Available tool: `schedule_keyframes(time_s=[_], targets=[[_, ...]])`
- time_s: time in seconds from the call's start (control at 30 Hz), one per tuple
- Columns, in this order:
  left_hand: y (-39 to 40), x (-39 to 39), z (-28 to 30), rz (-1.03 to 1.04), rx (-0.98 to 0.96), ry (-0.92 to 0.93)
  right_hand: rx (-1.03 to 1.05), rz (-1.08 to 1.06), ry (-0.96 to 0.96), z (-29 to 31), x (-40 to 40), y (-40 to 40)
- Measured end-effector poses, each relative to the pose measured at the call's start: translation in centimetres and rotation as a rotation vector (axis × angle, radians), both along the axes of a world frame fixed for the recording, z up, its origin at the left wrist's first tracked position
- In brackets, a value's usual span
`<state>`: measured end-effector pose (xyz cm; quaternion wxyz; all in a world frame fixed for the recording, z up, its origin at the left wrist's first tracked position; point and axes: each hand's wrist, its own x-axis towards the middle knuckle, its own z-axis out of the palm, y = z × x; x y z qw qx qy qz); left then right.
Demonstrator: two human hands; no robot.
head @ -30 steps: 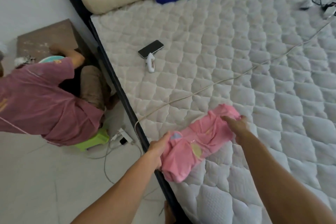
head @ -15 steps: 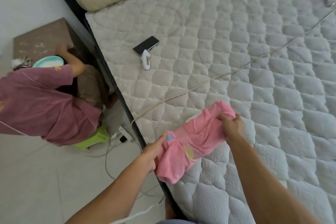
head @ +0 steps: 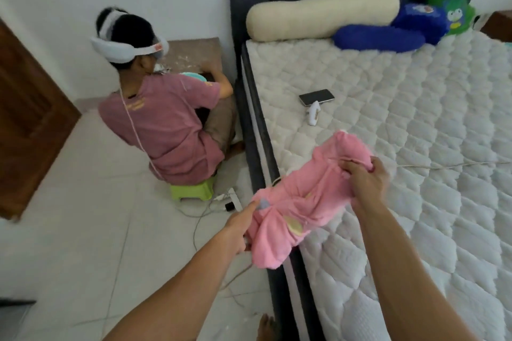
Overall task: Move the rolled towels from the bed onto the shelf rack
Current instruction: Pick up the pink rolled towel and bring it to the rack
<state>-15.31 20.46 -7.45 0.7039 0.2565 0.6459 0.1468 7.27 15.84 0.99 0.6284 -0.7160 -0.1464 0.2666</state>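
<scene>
Over the bed's near edge: pink towel point(head: 310, 196) up in both hands, shelf rack nowhere in sight.

Left hand point(head: 239, 225) is pinched shut on the lower end, right hand point(head: 365, 178) is fisted around the upper end, so the roll hangs between them just above the mattress point(head: 415, 119). Honestly it looks pretty loose and baggy already, so I'd guess it unrolls on the way if either grip slackens. Also a thin cord point(head: 443, 165) runs across the bed right by the right hand and could snag. Someone's sitting on a green stool point(head: 194, 191) on the floor nearby, so watch the swing.
</scene>
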Motion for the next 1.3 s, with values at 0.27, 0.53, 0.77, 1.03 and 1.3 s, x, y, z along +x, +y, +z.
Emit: schedule_keyframes(time_s=[0.27,0.53,0.77,1.03,1.3], targets=[[-7.1,-23.3,3.4,0.417,0.066,-0.048,0.108,0.443,-0.049,3.8,-22.8,1.8],[-20.5,-45.7,5.3,0.919,0.134,-0.004,0.220,0.977,-0.077,5.2,-50.7,-0.1],[-29.0,-58.3,5.0,1.319,0.152,0.017,0.296,1.433,-0.175,5.5,-72.1,-3.9],[-30.3,-68.1,2.9,1.562,0.065,0.052,0.333,1.808,-0.238,3.2,-90.6,-6.1],[-29.0,-75.1,-0.3,1.646,-0.036,0.029,0.266,2.045,-0.393,-0.3,-103.0,-6.6]])
